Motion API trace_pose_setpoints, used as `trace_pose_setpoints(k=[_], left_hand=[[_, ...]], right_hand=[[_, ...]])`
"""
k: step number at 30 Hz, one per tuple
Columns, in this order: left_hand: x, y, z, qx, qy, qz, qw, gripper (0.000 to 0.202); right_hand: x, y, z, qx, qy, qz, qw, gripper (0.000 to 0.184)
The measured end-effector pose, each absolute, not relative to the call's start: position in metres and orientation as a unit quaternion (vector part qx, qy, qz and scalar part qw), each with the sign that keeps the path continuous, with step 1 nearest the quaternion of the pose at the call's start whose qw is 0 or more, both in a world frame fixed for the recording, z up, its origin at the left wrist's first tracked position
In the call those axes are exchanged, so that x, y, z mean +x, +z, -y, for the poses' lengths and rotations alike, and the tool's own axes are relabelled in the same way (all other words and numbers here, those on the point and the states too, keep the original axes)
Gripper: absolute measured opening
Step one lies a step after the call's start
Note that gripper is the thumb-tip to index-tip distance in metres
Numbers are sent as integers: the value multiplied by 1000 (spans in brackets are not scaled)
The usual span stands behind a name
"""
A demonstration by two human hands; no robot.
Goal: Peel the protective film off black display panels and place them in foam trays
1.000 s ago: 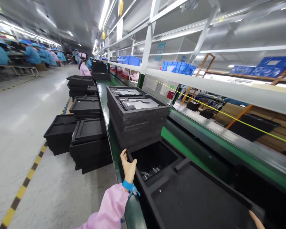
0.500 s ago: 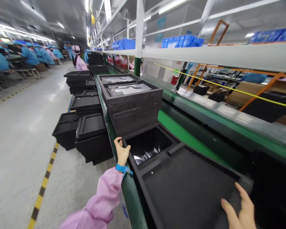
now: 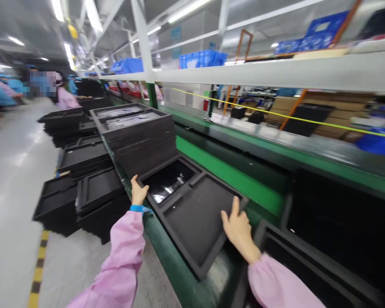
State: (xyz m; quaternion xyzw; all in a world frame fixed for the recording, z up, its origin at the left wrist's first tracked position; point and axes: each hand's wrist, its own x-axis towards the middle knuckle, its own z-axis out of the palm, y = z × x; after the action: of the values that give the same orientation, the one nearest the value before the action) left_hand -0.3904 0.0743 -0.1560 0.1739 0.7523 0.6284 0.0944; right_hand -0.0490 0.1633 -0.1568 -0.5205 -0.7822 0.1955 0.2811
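A black foam tray (image 3: 192, 218) lies tilted across the green conveyor edge in front of me. Its far compartment holds a glossy dark screen panel (image 3: 170, 182); the nearer, larger compartment shows its flat black floor with a small white speck. My left hand (image 3: 138, 191), with a blue band at the wrist, grips the tray's left rim near the far corner, thumb on the inner side. On the opposite rim, my right hand (image 3: 238, 224) holds the tray, thumb and index finger over the edge and the other fingers partly hidden.
Beyond the tray stands a stack of foam trays (image 3: 137, 145) with metallic panels on top. More black trays (image 3: 99, 192) are piled at floor level on the left. At the lower right sit other dark trays (image 3: 308, 261). A white rail (image 3: 259, 77) runs above the green belt (image 3: 218, 167).
The view has swung to the right and the tray now appears farther off, with its near corner visible. Both hands stay on its rims; more of my right arm shows.
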Motion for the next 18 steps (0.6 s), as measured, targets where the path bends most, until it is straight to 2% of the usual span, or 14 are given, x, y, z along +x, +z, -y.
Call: trace_pose_setpoints(k=[4,7,8,10,18], left_hand=[[-346,-133,-52,308,587,-730,165,65],[-296,-129,-21,490,522,-616,330,61],[-279,-130,-10,588,442,-534,417,56],[-247,-132,7,646,381,-453,482,44],[-160,-111,46,714,277,-284,578,38]], right_hand=[[-44,-136,-136,-423,58,867,257,49],[-12,-125,-111,-379,3,897,227,40],[5,-123,-103,-384,-11,897,219,38],[48,-121,-91,-413,-34,886,207,35],[258,-131,-67,-641,-60,733,218,36]])
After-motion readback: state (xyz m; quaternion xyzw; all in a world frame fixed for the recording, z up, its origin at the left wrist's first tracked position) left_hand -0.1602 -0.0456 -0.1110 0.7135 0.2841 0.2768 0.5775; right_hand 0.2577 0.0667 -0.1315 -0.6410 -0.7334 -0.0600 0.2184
